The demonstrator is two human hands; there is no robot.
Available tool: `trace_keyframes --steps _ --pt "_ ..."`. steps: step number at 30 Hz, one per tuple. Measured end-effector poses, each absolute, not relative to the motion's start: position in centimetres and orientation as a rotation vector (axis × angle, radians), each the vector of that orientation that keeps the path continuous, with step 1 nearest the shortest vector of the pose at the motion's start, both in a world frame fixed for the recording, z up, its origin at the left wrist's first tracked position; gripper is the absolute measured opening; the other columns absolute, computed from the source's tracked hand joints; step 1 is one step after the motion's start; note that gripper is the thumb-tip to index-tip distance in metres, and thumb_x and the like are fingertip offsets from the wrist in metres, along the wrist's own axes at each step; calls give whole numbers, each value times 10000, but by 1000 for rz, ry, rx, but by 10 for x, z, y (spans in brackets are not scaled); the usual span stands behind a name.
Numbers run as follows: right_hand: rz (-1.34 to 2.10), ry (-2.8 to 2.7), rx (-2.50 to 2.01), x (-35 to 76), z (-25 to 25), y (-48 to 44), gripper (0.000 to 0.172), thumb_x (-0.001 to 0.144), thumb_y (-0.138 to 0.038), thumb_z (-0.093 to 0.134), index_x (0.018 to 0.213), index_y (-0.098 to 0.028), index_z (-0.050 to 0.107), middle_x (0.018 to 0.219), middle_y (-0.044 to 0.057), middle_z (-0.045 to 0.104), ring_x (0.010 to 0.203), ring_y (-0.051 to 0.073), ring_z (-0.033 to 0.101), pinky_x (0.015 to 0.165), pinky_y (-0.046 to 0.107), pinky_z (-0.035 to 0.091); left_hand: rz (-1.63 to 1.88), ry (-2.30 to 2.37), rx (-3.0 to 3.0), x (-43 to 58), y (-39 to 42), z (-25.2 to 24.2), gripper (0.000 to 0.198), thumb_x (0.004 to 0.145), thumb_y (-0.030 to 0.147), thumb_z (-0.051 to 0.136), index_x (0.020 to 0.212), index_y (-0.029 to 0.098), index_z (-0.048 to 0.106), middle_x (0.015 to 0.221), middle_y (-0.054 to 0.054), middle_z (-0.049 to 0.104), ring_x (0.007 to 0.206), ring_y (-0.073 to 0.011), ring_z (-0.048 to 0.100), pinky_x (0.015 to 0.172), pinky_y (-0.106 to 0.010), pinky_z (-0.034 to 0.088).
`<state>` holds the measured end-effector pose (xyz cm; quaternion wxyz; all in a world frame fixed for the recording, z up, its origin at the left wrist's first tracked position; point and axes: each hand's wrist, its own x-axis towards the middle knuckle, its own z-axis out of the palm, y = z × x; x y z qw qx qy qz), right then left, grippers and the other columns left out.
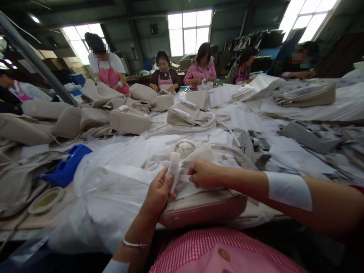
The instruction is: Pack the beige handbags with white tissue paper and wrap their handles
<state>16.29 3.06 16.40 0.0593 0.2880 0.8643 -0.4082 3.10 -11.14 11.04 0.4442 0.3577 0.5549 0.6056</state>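
Note:
A pink handbag [204, 210] lies on the table edge right in front of me, partly wrapped in white paper. My left hand [157, 193] is closed on a folded white paper strip [173, 168] held upright above the bag. My right hand [204, 173] pinches the other end of that strip, fingers curled, just right of the left hand. A silver bangle circles my left wrist, and white tape bands my right forearm. A beige bag handle [184, 143] arches behind the hands.
Clear plastic sheeting [105, 193] is heaped to the left. A blue plastic object [66, 167] and a round lid [45, 200] lie at left. Beige handbags [129, 121] and white paper [284, 151] cover the long table. Several other workers sit along its far side.

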Motion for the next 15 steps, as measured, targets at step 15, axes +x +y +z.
trace_keyframes --steps 15 --pt "-1544 2413 1069 160 139 26 125 754 -180 599 692 -163 707 550 6 649 362 72 379 370 217 265 1481 1733 884 47 -122 111 782 902 458 565 1516 159 184 758 12 606 446 -108 570 425 -224 473"
